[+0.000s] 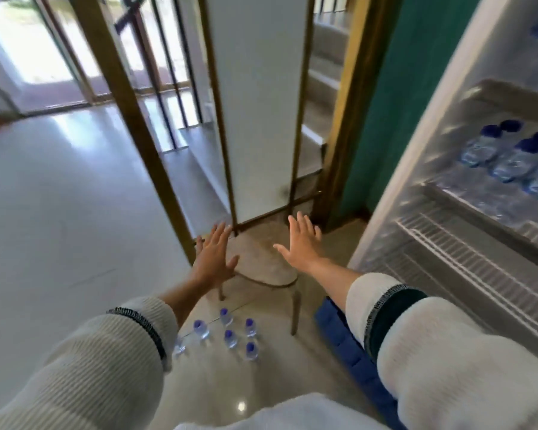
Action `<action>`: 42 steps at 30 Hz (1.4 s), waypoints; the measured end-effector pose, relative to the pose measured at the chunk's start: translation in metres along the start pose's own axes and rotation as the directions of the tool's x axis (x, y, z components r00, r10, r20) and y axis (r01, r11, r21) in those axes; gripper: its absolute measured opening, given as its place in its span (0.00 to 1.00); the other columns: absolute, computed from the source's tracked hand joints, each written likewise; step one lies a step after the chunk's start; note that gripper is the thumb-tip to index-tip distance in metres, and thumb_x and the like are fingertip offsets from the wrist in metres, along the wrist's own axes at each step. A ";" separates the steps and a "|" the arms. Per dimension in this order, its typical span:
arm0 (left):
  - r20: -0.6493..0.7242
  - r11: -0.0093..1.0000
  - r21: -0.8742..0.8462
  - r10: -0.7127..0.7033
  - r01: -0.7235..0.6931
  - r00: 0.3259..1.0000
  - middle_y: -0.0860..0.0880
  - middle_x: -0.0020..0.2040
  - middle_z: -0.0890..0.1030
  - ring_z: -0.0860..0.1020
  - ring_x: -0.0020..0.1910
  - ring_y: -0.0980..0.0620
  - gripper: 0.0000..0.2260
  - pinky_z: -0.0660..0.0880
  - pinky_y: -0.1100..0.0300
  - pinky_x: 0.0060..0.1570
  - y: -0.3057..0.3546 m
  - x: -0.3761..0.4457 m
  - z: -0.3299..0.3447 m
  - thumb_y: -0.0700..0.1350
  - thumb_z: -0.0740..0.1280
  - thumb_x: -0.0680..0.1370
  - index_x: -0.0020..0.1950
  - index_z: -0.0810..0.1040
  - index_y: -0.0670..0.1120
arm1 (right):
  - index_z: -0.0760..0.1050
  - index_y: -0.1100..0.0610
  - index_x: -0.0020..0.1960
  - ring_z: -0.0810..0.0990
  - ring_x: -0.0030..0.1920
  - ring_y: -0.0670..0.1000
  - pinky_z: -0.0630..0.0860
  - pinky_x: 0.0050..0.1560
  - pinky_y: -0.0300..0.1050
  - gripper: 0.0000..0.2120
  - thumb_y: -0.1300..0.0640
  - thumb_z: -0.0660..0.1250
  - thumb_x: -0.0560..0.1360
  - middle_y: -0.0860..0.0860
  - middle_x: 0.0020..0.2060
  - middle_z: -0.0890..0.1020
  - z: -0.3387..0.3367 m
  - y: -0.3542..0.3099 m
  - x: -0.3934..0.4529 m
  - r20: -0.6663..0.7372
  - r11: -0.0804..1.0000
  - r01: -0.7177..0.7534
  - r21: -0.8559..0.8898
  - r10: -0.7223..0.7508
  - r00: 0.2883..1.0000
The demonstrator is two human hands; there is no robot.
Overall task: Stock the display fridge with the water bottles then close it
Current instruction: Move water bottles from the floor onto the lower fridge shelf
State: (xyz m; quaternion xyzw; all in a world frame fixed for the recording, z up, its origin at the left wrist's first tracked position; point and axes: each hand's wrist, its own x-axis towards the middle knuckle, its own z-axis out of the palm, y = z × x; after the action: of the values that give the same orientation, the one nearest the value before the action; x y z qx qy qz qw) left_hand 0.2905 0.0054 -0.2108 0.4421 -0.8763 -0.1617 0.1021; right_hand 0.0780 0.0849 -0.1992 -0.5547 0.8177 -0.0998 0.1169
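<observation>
Hands: left hand [213, 257] and right hand [302, 240] spread flat, holding nothing.
Bottles: six or so [230, 335] stand on the floor, left of the fridge [448, 231].
Feel: probably small, light, a bit slippery.
Grab: around the middle, under the cap.

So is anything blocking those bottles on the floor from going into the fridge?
Nothing visible does. The water bottles stand on the floor, and the display fridge to the right is open, with bare wire shelves below the stocked one. Both the left hand and right hand are empty.
</observation>
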 end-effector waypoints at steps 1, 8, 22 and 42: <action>0.001 1.000 0.002 -0.016 0.016 1.000 0.48 0.79 0.48 0.43 0.78 0.49 0.33 0.41 0.44 0.75 -0.018 -0.013 -0.007 0.52 0.63 0.79 0.79 0.50 0.48 | 0.44 0.57 0.79 0.43 0.78 0.56 0.44 0.75 0.58 0.39 0.40 0.59 0.78 0.56 0.78 0.45 0.010 -0.016 -0.001 0.022 1.000 0.011 0.002 -0.011 1.000; 0.079 0.980 0.089 -0.184 0.177 0.980 0.47 0.79 0.54 0.50 0.78 0.48 0.32 0.45 0.43 0.75 -0.144 -0.106 -0.031 0.50 0.64 0.79 0.79 0.53 0.46 | 0.46 0.50 0.79 0.44 0.78 0.59 0.44 0.75 0.58 0.35 0.43 0.60 0.79 0.57 0.78 0.42 0.086 -0.131 -0.035 0.193 0.987 0.058 0.147 -0.086 0.977; 0.259 0.915 0.116 -0.403 0.386 0.878 0.48 0.77 0.60 0.57 0.76 0.48 0.30 0.46 0.42 0.74 -0.234 -0.187 0.028 0.51 0.63 0.79 0.77 0.56 0.47 | 0.43 0.52 0.79 0.49 0.77 0.58 0.52 0.75 0.58 0.39 0.50 0.64 0.78 0.55 0.78 0.44 0.207 -0.182 -0.051 0.528 0.995 -0.065 0.082 0.012 0.849; 0.254 0.755 -0.127 -0.602 0.643 0.757 0.49 0.69 0.70 0.63 0.73 0.49 0.25 0.43 0.44 0.75 -0.408 -0.136 0.395 0.47 0.65 0.78 0.73 0.64 0.47 | 0.48 0.57 0.78 0.60 0.74 0.57 0.63 0.70 0.52 0.37 0.52 0.65 0.77 0.56 0.75 0.59 0.578 -0.154 0.097 0.625 0.944 -0.196 0.266 -0.014 0.781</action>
State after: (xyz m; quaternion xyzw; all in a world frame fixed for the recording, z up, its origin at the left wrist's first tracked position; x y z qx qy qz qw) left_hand 0.5460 -0.0358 -0.7344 0.6782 -0.6619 -0.3194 -0.0001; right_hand 0.3539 -0.0809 -0.7123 -0.4897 0.7332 -0.0366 0.4704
